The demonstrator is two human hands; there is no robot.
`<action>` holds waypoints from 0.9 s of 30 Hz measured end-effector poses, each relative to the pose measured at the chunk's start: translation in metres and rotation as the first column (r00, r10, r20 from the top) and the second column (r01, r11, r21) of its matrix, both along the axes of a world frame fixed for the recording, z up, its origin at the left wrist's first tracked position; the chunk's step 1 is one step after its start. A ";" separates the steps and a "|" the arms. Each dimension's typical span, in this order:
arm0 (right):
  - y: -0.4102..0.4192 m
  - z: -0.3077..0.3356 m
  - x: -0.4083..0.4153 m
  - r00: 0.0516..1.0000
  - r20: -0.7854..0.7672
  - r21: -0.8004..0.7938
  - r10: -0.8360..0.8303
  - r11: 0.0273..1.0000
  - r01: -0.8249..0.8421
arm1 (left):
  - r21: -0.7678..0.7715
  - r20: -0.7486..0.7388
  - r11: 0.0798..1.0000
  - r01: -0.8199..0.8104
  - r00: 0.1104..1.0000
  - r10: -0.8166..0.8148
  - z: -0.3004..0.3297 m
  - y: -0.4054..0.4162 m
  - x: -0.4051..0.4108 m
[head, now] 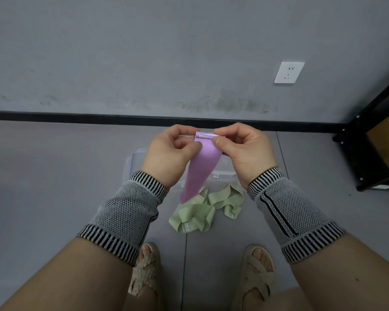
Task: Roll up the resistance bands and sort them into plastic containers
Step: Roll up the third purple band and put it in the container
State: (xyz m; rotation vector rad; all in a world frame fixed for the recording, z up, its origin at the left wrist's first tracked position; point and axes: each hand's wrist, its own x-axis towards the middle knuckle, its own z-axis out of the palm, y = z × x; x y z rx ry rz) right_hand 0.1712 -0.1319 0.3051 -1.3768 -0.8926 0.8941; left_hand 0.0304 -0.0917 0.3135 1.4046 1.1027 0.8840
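A purple resistance band [202,167] hangs between my hands, its top end folded over into a small roll. My left hand [171,151] pinches the band's left edge near the top. My right hand [245,149] pinches the rolled top end from the right. Below them on the grey floor lies a loose, crumpled green resistance band [202,212]. A clear plastic container [222,169] sits on the floor behind the bands, mostly hidden by my hands and the purple band.
A grey wall with a black baseboard [77,116] and a white socket [288,72] stands ahead. A black metal shelf [368,140] holding a cardboard box fills the right corner. My feet in woven sandals [255,272] stand just below the green band.
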 end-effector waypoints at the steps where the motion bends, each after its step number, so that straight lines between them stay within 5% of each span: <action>1: 0.000 0.000 -0.001 1.000 0.010 0.003 -0.002 1.000 0.002 | 0.008 -0.001 1.000 -0.006 1.000 0.006 0.000 0.000 0.000; 12: 0.000 0.000 -0.004 0.995 0.081 0.016 0.060 0.998 -0.062 | 0.032 0.029 0.998 -0.055 0.998 0.054 0.005 -0.002 0.000; 18: 0.001 -0.002 0.000 0.989 -0.116 -0.051 0.087 0.994 -0.094 | 0.040 0.042 0.997 -0.061 0.997 0.059 0.006 -0.001 -0.003; 27: 0.001 -0.003 0.002 0.991 -0.105 -0.020 0.082 0.996 -0.085 | 0.016 0.052 0.999 -0.040 0.998 0.039 0.005 -0.001 -0.003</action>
